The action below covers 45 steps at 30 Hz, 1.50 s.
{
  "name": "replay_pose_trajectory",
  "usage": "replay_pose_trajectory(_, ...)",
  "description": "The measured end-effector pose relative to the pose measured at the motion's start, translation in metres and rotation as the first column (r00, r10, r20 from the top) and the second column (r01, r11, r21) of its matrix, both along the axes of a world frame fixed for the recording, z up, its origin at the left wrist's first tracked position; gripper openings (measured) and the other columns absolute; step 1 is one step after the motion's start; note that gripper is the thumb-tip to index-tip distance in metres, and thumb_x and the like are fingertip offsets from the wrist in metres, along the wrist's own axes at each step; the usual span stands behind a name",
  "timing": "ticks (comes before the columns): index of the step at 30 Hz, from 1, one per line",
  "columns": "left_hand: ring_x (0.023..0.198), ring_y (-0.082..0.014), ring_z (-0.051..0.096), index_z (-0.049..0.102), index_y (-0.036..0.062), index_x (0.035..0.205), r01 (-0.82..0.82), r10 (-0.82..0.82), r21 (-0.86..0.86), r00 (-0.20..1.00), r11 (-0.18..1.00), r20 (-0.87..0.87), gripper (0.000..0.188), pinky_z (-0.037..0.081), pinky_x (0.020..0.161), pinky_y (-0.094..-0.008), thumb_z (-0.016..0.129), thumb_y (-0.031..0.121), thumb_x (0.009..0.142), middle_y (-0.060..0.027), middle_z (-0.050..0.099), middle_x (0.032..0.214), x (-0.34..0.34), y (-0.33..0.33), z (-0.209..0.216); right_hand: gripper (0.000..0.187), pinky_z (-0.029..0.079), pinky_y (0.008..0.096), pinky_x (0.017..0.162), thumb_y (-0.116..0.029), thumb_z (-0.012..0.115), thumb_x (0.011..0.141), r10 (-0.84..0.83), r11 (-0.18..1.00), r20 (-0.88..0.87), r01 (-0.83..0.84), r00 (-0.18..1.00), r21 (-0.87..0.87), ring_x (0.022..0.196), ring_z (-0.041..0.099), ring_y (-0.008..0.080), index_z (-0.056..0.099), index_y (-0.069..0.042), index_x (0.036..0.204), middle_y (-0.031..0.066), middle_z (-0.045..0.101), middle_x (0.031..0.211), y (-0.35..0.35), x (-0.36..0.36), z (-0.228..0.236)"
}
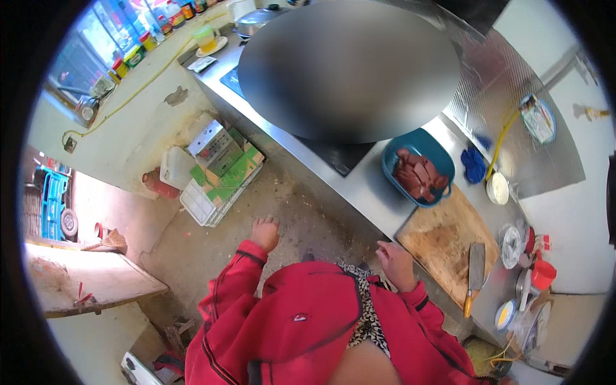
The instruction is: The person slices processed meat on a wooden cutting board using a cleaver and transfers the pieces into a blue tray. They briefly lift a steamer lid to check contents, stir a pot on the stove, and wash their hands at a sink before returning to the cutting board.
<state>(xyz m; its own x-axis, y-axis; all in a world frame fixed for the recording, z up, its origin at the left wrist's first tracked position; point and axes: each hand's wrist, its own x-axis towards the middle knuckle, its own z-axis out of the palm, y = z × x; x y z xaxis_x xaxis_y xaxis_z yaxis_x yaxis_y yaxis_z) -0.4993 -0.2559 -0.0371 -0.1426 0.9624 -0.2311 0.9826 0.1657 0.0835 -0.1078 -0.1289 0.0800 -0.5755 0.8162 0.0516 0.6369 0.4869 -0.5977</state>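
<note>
Both my hands are held out in front of me, touching nothing that I can see. My left hand [264, 235] hangs over the floor, its fingers loosely bent and apart. Close to the counter's front edge is my right hand [396, 264], fingers loosely spread, beside a wooden cutting board [443, 237]. On that board lies a cleaver [476, 266], its wooden handle pointing toward me. A teal plastic basin [393, 168] holds several pieces of dark red meat [420, 176] and stands just beyond the board.
A grey blur hides the counter's upper middle. Blue cloth [473, 165], a white bowl [497, 188], a red cup [543, 274] and other dishes line the right side. By the left wall, a white crate [208, 208] bears cardboard boxes [224, 163]. A lidded pot [260, 20] stands at the back.
</note>
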Motion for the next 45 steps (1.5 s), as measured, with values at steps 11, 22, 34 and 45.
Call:
replay_pose_trajectory(11, 0.081, -0.036, 0.07, 0.069, 0.0023, 0.114, -0.642, 0.425, 0.144, 0.642, 0.753, 0.638, 0.038, 0.055, 0.072, -0.0413, 0.073, 0.024, 0.083, -0.023, 0.07, 0.089, -0.106, -0.06, -0.019, 0.024, 0.054, 0.0417, 0.074, -0.019, 0.066, 0.088, 0.361, 0.932, 0.063, -0.362, 0.93, 0.014, 0.089, 0.067, 0.0342, 0.069, -0.007, 0.109, 0.0138, 0.069, 0.098, -0.002, -0.161, -0.002)
replay_pose_trajectory(22, 0.087, -0.0161, 0.067, 0.069, -0.0018, 0.109, -0.645, 0.044, 0.583, 0.688, 0.494, 0.724, 0.021, 0.053, 0.079, -0.0293, 0.057, -0.002, 0.091, -0.0094, 0.07, 0.09, -0.33, 0.128, 0.181, 0.023, 0.054, 0.042, 0.073, -0.022, 0.064, 0.09, 0.44, 0.898, 0.004, -0.44, 0.898, -0.009, 0.087, 0.068, 0.0317, 0.068, -0.008, 0.109, 0.0113, 0.069, 0.099, 0.101, -0.333, -0.03)
replay_pose_trajectory(34, 0.083, -0.0119, 0.063, 0.06, -0.0033, 0.118, -0.388, -0.204, 0.606, 0.702, 0.694, 0.683, 0.026, 0.052, 0.075, -0.0256, 0.045, -0.004, 0.097, -0.0077, 0.068, 0.103, -0.46, 0.423, 0.336, 0.024, 0.053, 0.0444, 0.068, -0.024, 0.061, 0.092, 0.338, 0.94, -0.058, -0.335, 0.939, 0.058, 0.081, 0.067, 0.0336, 0.068, -0.009, 0.11, 0.0118, 0.067, 0.092, 0.223, -0.487, 0.019)
replay_pose_trajectory(45, 0.095, -0.0389, 0.067, 0.071, 0.0027, 0.104, 0.318, -0.334, 0.546, 0.94, 0.776, -0.072, 0.043, 0.053, 0.083, -0.0461, 0.072, 0.04, 0.083, -0.0205, 0.07, 0.1, -0.455, 0.619, 0.324, 0.024, 0.054, 0.0406, 0.067, -0.017, 0.066, 0.088, -0.024, 0.994, -0.048, 0.029, 0.999, 0.104, 0.078, 0.067, 0.0314, 0.07, -0.005, 0.107, 0.0127, 0.068, 0.089, 0.23, -0.532, 0.048)
